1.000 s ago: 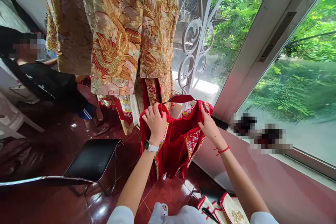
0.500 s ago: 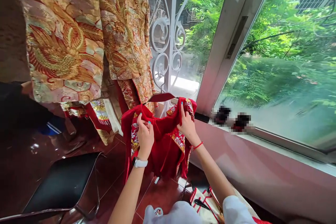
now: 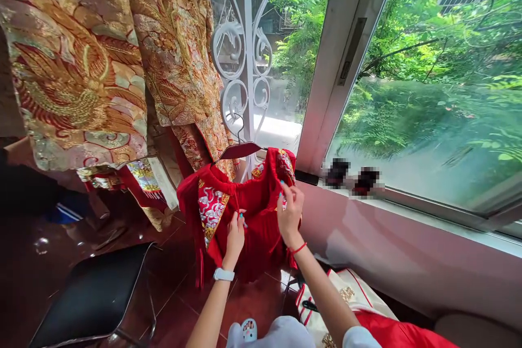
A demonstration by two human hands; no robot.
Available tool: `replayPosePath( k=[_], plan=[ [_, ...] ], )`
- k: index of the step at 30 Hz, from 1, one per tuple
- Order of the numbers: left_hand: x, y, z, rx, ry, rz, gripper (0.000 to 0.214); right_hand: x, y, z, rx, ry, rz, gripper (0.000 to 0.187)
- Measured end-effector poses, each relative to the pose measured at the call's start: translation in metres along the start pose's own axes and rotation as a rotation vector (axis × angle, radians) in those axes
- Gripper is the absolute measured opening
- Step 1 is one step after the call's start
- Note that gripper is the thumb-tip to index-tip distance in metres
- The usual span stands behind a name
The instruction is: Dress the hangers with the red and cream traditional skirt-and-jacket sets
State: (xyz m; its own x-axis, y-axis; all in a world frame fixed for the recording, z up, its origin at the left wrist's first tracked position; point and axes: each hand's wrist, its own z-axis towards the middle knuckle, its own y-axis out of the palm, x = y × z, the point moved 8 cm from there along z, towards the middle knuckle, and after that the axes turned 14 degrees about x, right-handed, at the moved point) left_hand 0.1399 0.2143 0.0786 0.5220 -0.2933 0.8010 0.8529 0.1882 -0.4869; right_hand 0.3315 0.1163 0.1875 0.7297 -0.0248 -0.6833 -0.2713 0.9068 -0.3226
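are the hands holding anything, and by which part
The left hand seems to pinch the red embroidered cloth garment by its thin neckline cord; whether the right hand grips it is unclear.

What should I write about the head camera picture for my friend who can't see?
A person's left hand and right hand are at a red embroidered garment on a hanger. Gold-patterned garments hang on the picture's left, and green leaves show through a window.

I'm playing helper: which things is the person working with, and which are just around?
Being worked with: red garment, at the left hand and right hand; its hanger.

Seemingly just around: black chair, gold garments, cream cloth with red edging.
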Motion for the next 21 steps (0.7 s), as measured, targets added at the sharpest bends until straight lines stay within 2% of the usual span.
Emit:
replayPosePath(
  k=[1, 3, 5, 6, 9, 14, 16, 18, 21],
  plan=[
    [-0.009, 0.002, -0.01, -0.025, -0.04, -0.043, 0.032, -0.006, 0.011, -0.02, -0.085, -0.014, 0.024, 0.049],
    [-0.031, 0.004, -0.032, -0.042, -0.136, -0.114, 0.031, -0.013, 0.046, -0.067, -0.401, 0.003, 0.086, 0.052],
    [-0.054, 0.003, -0.05, -0.032, -0.204, -0.135, 0.029, -0.002, 0.079, -0.105, -0.661, 0.098, 0.032, 0.063],
    [-0.066, 0.002, -0.057, -0.018, -0.232, -0.133, 0.027, 0.007, 0.091, -0.117, -0.732, 0.137, -0.03, 0.068],
    [-0.096, -0.007, -0.071, 0.036, -0.296, -0.113, 0.024, 0.03, 0.115, -0.127, -0.77, 0.128, -0.125, 0.072],
    [-0.129, -0.017, -0.086, 0.092, -0.354, -0.079, 0.02, 0.039, 0.126, -0.122, -0.616, 0.034, 0.069, 0.06],
    [-0.135, -0.017, -0.092, 0.101, -0.374, -0.075, 0.02, 0.035, 0.13, -0.127, -0.632, -0.027, 0.103, 0.056],
    [-0.136, -0.015, -0.096, 0.095, -0.379, -0.089, 0.02, 0.032, 0.137, -0.135, -0.72, -0.071, 0.07, 0.054],
    [-0.132, -0.011, -0.098, 0.09, -0.37, -0.117, 0.022, 0.035, 0.147, -0.144, -0.796, -0.005, -0.033, 0.045]
  ],
)
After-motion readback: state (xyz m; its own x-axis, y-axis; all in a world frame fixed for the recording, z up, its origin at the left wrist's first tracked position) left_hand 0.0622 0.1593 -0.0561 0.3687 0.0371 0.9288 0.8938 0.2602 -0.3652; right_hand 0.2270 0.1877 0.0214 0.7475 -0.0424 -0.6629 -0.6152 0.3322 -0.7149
